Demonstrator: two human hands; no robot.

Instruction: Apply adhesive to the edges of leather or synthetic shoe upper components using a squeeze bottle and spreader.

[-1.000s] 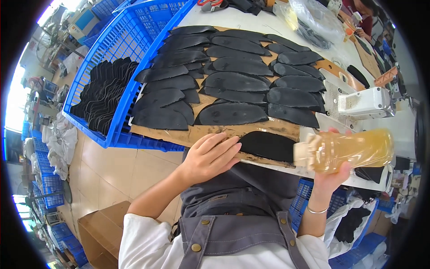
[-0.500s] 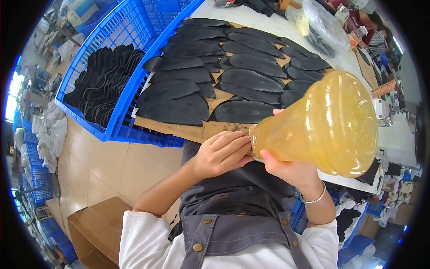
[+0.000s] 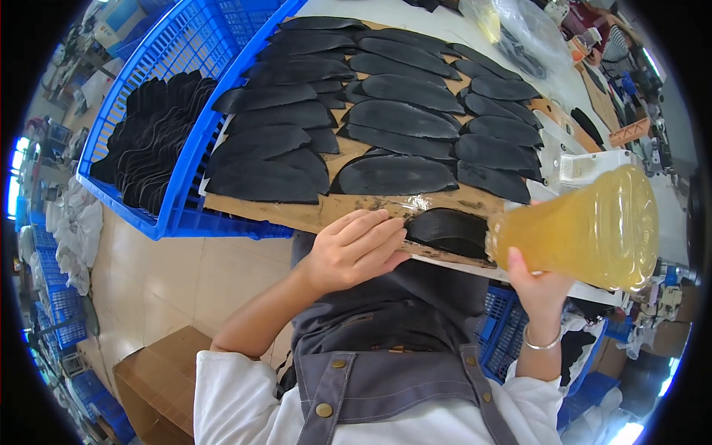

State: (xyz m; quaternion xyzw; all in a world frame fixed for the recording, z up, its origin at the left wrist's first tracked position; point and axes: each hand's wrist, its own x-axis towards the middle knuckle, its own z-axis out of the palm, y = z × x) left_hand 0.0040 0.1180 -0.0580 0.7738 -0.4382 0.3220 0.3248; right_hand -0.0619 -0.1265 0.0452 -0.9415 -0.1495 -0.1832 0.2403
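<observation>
A large translucent yellow plastic bottle [image 3: 586,226] lies tilted on its side, its narrow ribbed end pointing left. My right hand [image 3: 541,282] is wrapped round it near that end, thumb on the near side. A small stack of glossy black curved pieces [image 3: 449,232] sits at the board's front edge, just left of the bottle's mouth. My left hand [image 3: 358,250] has its fingers together and holds the stack's left end between fingertips and thumb. Rows of flat black leaf-shaped pieces [image 3: 397,176] overlap on the brown board [image 3: 256,210] beyond my hands.
A blue plastic crate [image 3: 172,204] at the left holds many wavy black pieces [image 3: 148,141]. An open cardboard box [image 3: 159,378] stands on the floor at the lower left. A clear plastic bag [image 3: 512,33] and an orange-brown block [image 3: 629,132] lie at the far right.
My right hand has moved the bottle right and slightly nearer, uncovering the stack of black curved pieces. My left hand has stayed at about the same place on the board. The view has shifted slightly.
</observation>
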